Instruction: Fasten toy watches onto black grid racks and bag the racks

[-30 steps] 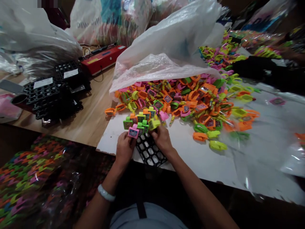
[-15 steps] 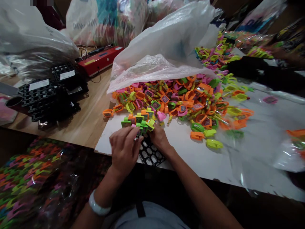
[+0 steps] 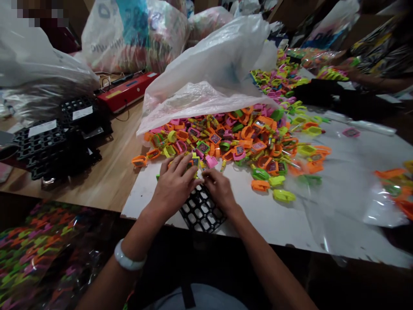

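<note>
A black grid tray [image 3: 204,209] lies at the table's front edge, its near cells bare. Small toy watches in bright colours stand at its far end, mostly covered by my left hand [image 3: 176,178]. That hand lies over them palm down, fingers stretched out and slightly apart. At the tray's right side, my right hand [image 3: 219,187] is closed, thumb and fingers bent together; whatever is between them is hidden. Just beyond both hands spreads a heap of orange, pink, green and yellow toy watches [image 3: 214,138], spilling from a large clear plastic bag [image 3: 206,56].
Black grid trays [image 3: 38,140] are stacked on the left, near a red boxy device [image 3: 127,91] with a cord. Full plastic bags [image 3: 135,34] stand behind. Loose watches [image 3: 284,195] lie on the right. Another person's arm [image 3: 371,79] shows at far right.
My left hand has flattened and moved forward over the watches on the tray. My right hand has drawn back slightly and its fingers now show curled. The view has shifted a little.
</note>
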Demonstrator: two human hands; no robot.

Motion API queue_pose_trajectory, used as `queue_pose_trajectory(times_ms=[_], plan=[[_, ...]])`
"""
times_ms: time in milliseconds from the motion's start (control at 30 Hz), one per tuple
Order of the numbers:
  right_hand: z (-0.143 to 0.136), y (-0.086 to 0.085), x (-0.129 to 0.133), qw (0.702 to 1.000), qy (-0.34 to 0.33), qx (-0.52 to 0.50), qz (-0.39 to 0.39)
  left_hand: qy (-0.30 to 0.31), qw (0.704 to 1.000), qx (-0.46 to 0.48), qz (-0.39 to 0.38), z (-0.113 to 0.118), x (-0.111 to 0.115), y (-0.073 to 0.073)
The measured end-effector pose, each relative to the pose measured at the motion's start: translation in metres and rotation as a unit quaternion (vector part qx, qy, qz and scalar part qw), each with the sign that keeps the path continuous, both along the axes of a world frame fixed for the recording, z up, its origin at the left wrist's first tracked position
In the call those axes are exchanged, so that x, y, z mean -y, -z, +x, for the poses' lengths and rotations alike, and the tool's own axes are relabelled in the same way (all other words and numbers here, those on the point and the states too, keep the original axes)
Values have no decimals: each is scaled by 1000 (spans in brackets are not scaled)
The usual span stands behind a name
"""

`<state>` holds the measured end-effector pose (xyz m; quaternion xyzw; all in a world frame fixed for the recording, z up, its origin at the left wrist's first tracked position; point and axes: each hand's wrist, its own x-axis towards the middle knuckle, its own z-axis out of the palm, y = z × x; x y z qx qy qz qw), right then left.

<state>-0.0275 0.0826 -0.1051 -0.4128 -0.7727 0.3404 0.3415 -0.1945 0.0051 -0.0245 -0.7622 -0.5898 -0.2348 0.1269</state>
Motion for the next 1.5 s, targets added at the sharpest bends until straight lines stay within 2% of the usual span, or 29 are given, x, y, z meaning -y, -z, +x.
queue_pose_trajectory(times_ms=[100,167,267,333,433,567,633,733,767,800,867,933,1000,1100,1200,1500], plan=[[15,-7,-27,977,203,67,-10,-2,1000,5,-16,-3,-1,2],[23,-8,-46,959,245,135,-36,-4,1000,2,-23,-7,-1,2],[36,-7,-61,952,228,192,-63,-10,1000,1,-30,-15,3,-1],[44,-7,-59,958,207,171,-102,-14,999,0,-35,-21,7,-6],[46,-9,-44,974,151,43,-163,-41,997,-9,-61,-24,9,-15],[20,-15,-21,981,76,-99,-151,-76,987,-42,-133,-18,5,-22],[7,-20,-18,983,86,-108,-124,-79,985,-56,-142,-16,2,-20],[-1,-27,-22,978,179,-91,-48,-80,986,-60,-135,-17,3,-17],[-1,-30,-23,976,189,-97,-39,-80,986,-60,-132,-18,5,-16],[-3,-31,-22,977,173,-111,-48,-81,986,-59,-130,-19,7,-16],[-9,-30,-16,980,75,-147,-114,-85,986,-59,-128,-22,11,-16],[-20,-22,-7,966,-36,-165,-195,-88,986,-60,-128,-24,15,-16],[-32,-9,2,958,-81,-153,-227,-89,986,-61,-129,-25,17,-16],[-43,10,6,973,-60,-114,-191,-89,985,-65,-133,-26,18,-16],[-44,18,4,982,-34,-93,-162,-90,984,-68,-135,-26,18,-16],[-36,13,-1,988,-33,-56,-142,-97,985,-68,-129,-25,17,-16]])
